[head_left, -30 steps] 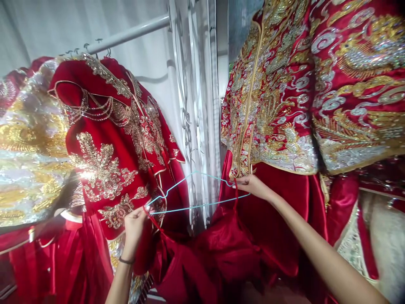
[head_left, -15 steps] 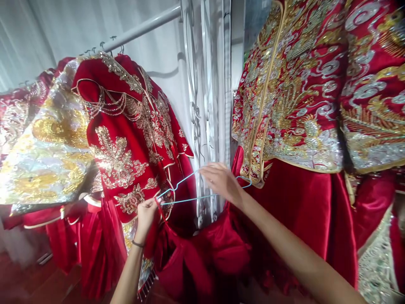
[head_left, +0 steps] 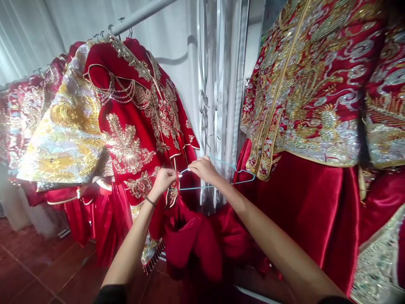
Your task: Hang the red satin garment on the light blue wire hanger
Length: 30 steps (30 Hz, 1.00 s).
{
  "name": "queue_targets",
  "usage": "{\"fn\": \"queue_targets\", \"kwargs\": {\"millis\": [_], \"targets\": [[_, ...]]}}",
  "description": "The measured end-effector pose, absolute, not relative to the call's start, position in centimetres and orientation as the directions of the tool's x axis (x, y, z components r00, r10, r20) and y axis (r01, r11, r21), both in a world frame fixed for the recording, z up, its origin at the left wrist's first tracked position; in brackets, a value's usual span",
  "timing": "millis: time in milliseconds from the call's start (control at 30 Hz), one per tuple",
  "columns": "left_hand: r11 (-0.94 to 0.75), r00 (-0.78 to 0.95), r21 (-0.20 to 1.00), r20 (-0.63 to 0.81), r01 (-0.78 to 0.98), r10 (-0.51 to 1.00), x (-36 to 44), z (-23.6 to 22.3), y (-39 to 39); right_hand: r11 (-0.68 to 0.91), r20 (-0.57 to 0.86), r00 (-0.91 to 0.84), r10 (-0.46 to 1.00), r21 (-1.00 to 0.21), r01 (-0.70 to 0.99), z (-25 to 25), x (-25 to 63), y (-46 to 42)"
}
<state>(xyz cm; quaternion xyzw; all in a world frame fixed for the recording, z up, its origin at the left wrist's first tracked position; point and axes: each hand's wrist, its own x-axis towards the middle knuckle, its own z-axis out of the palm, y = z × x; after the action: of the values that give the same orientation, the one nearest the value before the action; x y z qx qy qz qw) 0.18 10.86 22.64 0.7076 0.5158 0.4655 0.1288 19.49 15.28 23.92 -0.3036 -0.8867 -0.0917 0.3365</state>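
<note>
Left hand (head_left: 167,180): one, grip pinched on one strap (head_left: 178,184)
Right hand (head_left: 204,169): one, grip closed on hanger
Hanger (head_left: 194,188): one, blue, held above red garment (head_left: 194,240)
Floor (head_left: 34,270): dark red tiles
Room: white curtain (head_left: 79,19), one rail (head_left: 145,16)

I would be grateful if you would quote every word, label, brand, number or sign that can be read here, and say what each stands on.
There is no readable text.
Thin light-blue hanger: no lettering visible.
Red jacket with dense gold and silver embroidery: ornamental patterns, no readable words.
Red jacket with glittering floral panels: likewise none.
Garments at far left: too blurred to tell.
</note>
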Motion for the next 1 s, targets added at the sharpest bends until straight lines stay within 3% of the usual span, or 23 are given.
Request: {"fn": "queue_targets", "kwargs": {"millis": [100,300,400,500,567,600,667,733,833,1000], "targets": [[-0.442,0.197,0.495,0.47,0.748,0.861,1.3,22.9,12.0,0.767,0.651,-0.566,0.505,-0.038,0.641,23.6,19.3,15.5],[-0.331,0.294,0.026,0.397,0.943,0.869,2.2,22.9,12.7,0.721,0.671,-0.549,0.498,0.031,0.692,23.4,19.4,15.0],[-0.216,0.248,-0.123,0.537,0.969,0.806,2.8,22.7,11.2,0.703,0.799,-0.401,0.448,-0.037,0.71,22.8,22.0,13.4],[-0.144,0.113,-0.009,0.665,0.99,0.738,3.2,20.2,7.9,0.599,0.864,-0.029,0.502,-0.323,0.733,19.1,27.3,11.7],[-0.104,-0.017,0.169,0.596,0.98,0.803,3.1,17.2,5.3,0.436,0.758,0.299,0.58,-0.599,0.672,14.5,31.3,11.1],[-0.066,-0.076,0.249,0.52,0.966,0.851,3.1,15.5,4.2,0.331,0.648,0.382,0.659,-0.705,0.627,11.7,33.0,10.9],[0.018,-0.178,0.376,0.394,0.926,0.902,3.0,12.2,2.4,0.184,0.43,0.393,0.813,-0.829,0.528,6.3,35.3,10.7],[-0.015,-0.176,0.509,0.326,0.861,0.929,3.3,9.8,1.5,0.126,0.272,0.362,0.892,-0.917,0.378,2.0,35.7,10.3],[-0.168,-0.029,0.666,0.273,0.727,0.962,4.5,8.1,1.2,0.159,0.211,0.184,0.96,-0.951,0.264,-0.9,33.9,9.3],[-0.168,0.203,0.657,0.024,0.735,0.979,3.9,6.6,0.9,0.095,0.11,0.039,0.993,-0.956,0.278,-0.8,32.3,6.9]]}}
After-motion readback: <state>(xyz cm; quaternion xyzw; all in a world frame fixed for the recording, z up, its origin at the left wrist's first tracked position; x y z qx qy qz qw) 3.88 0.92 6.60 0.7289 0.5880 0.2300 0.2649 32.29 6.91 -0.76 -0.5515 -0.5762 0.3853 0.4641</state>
